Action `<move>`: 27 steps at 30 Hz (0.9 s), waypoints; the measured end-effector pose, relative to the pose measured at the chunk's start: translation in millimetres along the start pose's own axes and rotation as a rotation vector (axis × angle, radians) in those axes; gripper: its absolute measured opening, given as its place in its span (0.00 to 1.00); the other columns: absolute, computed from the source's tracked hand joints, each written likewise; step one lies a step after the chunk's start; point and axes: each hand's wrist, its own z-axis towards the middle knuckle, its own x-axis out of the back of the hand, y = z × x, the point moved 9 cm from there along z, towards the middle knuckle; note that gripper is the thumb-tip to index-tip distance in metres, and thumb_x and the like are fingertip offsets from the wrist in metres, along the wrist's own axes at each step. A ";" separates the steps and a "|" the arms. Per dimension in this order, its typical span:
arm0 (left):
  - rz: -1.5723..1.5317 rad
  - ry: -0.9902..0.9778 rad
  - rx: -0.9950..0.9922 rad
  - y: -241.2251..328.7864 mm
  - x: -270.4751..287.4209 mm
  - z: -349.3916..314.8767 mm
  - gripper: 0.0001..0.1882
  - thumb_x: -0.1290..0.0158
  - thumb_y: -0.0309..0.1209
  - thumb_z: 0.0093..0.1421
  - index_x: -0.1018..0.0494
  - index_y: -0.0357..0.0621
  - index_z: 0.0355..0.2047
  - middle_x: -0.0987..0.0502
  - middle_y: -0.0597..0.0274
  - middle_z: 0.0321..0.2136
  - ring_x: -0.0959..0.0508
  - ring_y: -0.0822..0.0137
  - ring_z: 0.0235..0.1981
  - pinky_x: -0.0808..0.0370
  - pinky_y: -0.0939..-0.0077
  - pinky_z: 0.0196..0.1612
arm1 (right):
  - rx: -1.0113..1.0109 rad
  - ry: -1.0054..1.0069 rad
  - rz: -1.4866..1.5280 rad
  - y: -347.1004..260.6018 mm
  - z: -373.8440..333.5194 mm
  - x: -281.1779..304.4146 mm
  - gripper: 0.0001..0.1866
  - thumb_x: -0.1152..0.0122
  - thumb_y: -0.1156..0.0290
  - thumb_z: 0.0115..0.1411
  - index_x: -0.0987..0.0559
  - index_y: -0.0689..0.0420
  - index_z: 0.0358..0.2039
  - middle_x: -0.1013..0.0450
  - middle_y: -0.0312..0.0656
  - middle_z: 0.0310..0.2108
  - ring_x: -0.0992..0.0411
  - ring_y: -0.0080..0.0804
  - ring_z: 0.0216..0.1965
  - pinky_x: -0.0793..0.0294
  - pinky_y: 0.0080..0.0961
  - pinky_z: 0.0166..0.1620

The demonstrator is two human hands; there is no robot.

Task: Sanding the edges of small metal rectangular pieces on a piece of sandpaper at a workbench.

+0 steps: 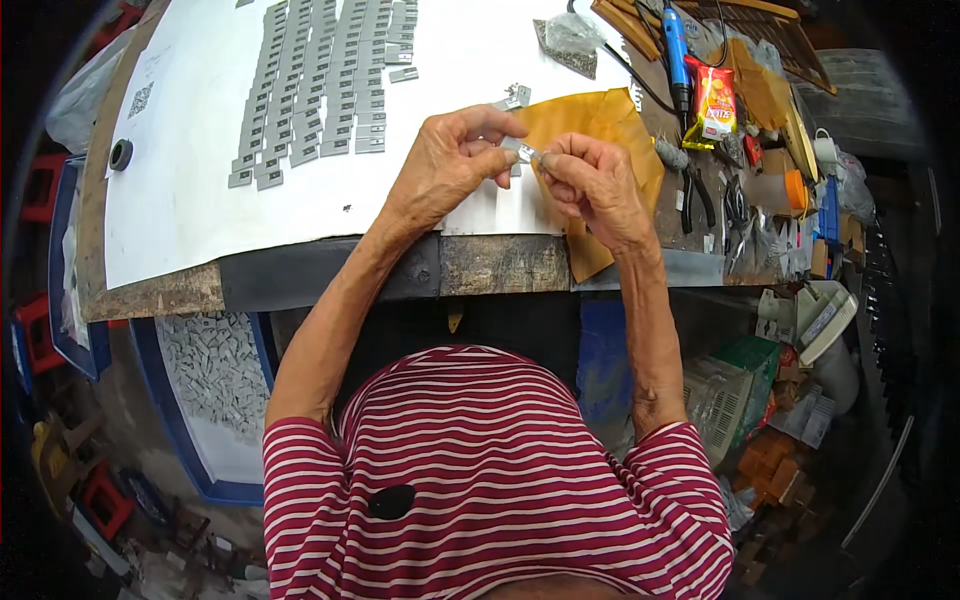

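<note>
My left hand pinches a small light-grey part between thumb and fingers, above the front of the table. From the other side, my right hand is closed with its fingertips against the part's end; whatever sits in that pinch is too small to make out. Orange-brown paper lies beneath my right hand. Just beyond the left fingertips rest a few loose grey parts with tiny bits on them. Rows of similar grey parts cover the white sheet to the left.
Far off lies a clear bag of small dark pieces. A blue electric screwdriver, a red snack packet and black-handled pliers crowd the right side. Below the table at left stands a blue-edged tray heaped with grey parts.
</note>
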 end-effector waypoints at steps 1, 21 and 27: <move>-0.001 0.000 0.000 -0.1 0.1 0.0 0.13 0.48 0.22 0.50 0.28 0.35 0.39 0.29 0.64 0.25 0.26 0.78 0.22 0.28 0.88 0.31 | -0.005 -0.006 0.002 2.0 0.9 0.3 0.04 0.47 0.76 0.53 0.29 0.63 0.26 0.35 0.32 0.19 0.42 0.13 0.16 0.44 0.10 0.17; 0.092 -0.051 -0.097 -0.9 -6.7 1.6 0.10 0.49 0.22 0.51 0.28 0.32 0.35 0.26 0.62 0.18 0.27 0.78 0.18 0.28 0.87 0.25 | -0.075 -0.036 0.033 13.9 5.4 2.6 0.06 0.44 0.74 0.54 0.30 0.61 0.23 0.37 0.32 0.17 0.42 0.14 0.16 0.42 0.11 0.16; 0.076 -0.025 -0.069 -0.9 -5.4 0.6 0.09 0.49 0.21 0.51 0.27 0.32 0.34 0.26 0.61 0.19 0.27 0.78 0.18 0.29 0.88 0.24 | -0.018 -0.018 -0.010 11.4 6.9 2.5 0.06 0.45 0.73 0.54 0.30 0.61 0.24 0.36 0.33 0.17 0.40 0.14 0.16 0.39 0.10 0.15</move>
